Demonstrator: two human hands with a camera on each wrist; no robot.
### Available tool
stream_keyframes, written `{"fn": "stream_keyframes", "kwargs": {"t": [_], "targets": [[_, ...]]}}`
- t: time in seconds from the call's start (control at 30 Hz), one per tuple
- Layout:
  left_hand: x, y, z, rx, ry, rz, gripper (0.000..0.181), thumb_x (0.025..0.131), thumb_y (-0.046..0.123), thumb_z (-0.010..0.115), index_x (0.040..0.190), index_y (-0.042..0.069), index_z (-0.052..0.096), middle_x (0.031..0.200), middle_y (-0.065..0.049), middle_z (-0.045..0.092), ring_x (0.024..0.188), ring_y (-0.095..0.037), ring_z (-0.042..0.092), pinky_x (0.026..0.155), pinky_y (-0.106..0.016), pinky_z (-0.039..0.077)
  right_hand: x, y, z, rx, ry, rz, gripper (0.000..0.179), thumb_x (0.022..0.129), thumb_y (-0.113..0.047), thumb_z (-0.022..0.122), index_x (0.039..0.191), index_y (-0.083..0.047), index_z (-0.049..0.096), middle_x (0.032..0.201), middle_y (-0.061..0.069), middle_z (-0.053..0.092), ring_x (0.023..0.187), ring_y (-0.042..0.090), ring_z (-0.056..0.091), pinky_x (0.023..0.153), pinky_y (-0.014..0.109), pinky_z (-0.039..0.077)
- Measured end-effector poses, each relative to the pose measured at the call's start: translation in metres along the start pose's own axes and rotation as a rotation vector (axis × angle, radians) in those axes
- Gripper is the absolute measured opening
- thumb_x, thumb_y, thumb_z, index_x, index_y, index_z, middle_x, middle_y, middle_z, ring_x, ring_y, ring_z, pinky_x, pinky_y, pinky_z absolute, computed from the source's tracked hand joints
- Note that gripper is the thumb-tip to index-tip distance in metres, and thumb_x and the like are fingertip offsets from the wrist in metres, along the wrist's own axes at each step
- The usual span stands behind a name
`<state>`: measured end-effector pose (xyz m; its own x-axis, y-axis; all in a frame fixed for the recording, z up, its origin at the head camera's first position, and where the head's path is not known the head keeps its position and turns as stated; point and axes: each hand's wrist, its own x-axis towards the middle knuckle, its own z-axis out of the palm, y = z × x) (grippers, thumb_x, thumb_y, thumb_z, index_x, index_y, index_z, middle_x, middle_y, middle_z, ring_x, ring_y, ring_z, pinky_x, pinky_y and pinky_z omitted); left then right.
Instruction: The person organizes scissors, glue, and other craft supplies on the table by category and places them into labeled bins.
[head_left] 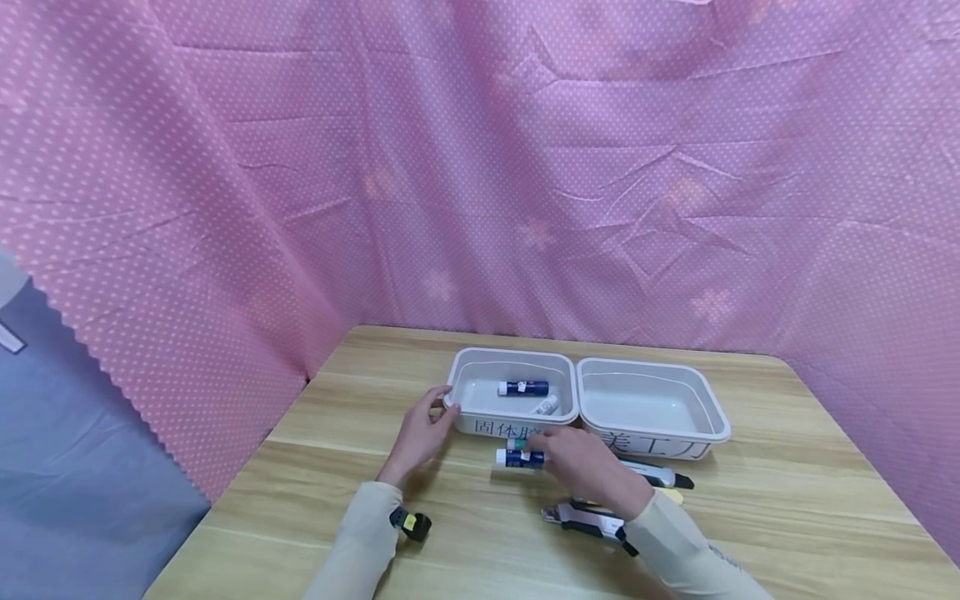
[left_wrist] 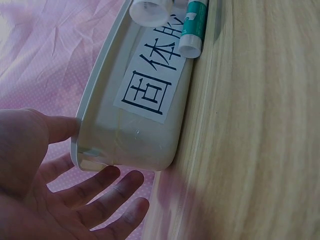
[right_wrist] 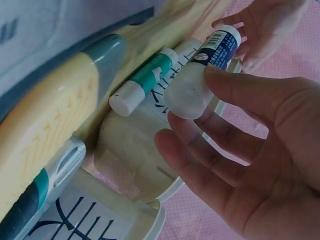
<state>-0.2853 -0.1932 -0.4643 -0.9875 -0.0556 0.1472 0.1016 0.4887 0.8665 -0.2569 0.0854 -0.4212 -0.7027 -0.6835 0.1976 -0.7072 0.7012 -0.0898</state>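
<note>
The right hand point(head_left: 588, 467) pinched a round, dark-blue, white-capped glue stick point(head_left: 519, 459) before the leftmost oblong white plastic tub point(head_left: 480, 398) near the wood-grain tabletop's point(head_left: 787, 467) far edge, the left hand's point(head_left: 422, 433) fingers spread at its rim; a loosened pinch risked dropping the stick.

The head view looks forward and down at the bench point(head_left: 480, 546), well back from the glue-stick box point(head_left: 517, 352); the tilted left-wrist and right-wrist views look closely along its front from opposite ends, sharing the green stick point(left_wrist: 195, 26).
</note>
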Motion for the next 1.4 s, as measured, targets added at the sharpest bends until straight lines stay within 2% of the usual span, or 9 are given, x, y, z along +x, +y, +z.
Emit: {"fn": "stream_keyframes", "kwargs": {"t": [0.33,0.67,0.8,1.03,1.3,1.4], "targets": [[0.000,0.000,0.001,0.008,0.011,0.028,0.051,0.104,0.030,0.060,0.150,0.010,0.049,0.133,-0.022,0.062,0.105,-0.029,0.069,0.091,-0.043,0.059,-0.002,0.001,-0.005,0.029,0.004,0.012,0.033,0.088,-0.007,0.079,0.119,-0.018,0.073,0.114,0.004,0.073,0.094,0.018,0.070,0.078,0.032,0.061],[-0.001,0.001,0.000,0.006,0.025,0.037,0.049,0.103,0.028,0.061,0.147,0.009,0.051,0.132,-0.024,0.063,0.101,-0.030,0.071,0.088,-0.042,0.061,-0.004,0.002,-0.006,0.026,0.020,0.002,0.036,0.088,-0.008,0.078,0.122,-0.018,0.072,0.113,0.002,0.073,0.095,0.018,0.069,0.081,0.034,0.060],[-0.001,0.001,0.000,0.008,0.023,0.039,0.049,0.104,0.028,0.061,0.148,0.009,0.051,0.132,-0.024,0.063,0.103,-0.030,0.071,0.088,-0.042,0.061,-0.003,0.003,-0.009,0.037,0.029,0.013,0.036,0.089,-0.008,0.078,0.123,-0.017,0.071,0.110,0.003,0.072,0.092,0.019,0.068,0.079,0.036,0.060],[0.000,0.001,0.001,0.000,0.019,0.038,0.050,0.104,0.028,0.061,0.148,0.009,0.051,0.133,-0.024,0.062,0.104,-0.031,0.071,0.089,-0.042,0.061,-0.003,0.004,-0.016,0.019,0.098,-0.028,0.037,0.087,-0.007,0.079,0.123,-0.014,0.071,0.103,0.005,0.071,0.087,0.020,0.068,0.072,0.035,0.060],[-0.001,0.001,0.001,0.010,0.021,0.021,0.050,0.104,0.028,0.061,0.149,0.009,0.050,0.133,-0.023,0.063,0.104,-0.030,0.070,0.089,-0.042,0.060,-0.003,0.004,-0.023,0.030,0.117,-0.004,0.037,0.087,-0.007,0.080,0.122,-0.015,0.072,0.111,0.008,0.072,0.095,0.023,0.070,0.076,0.035,0.062],[-0.001,0.001,0.002,0.015,0.021,0.028,0.050,0.104,0.028,0.060,0.149,0.009,0.050,0.133,-0.023,0.063,0.103,-0.030,0.070,0.088,-0.041,0.061,-0.001,0.005,-0.023,0.020,0.130,0.001,0.037,0.086,-0.007,0.080,0.121,-0.016,0.073,0.108,0.006,0.073,0.092,0.021,0.069,0.073,0.033,0.061]]}}
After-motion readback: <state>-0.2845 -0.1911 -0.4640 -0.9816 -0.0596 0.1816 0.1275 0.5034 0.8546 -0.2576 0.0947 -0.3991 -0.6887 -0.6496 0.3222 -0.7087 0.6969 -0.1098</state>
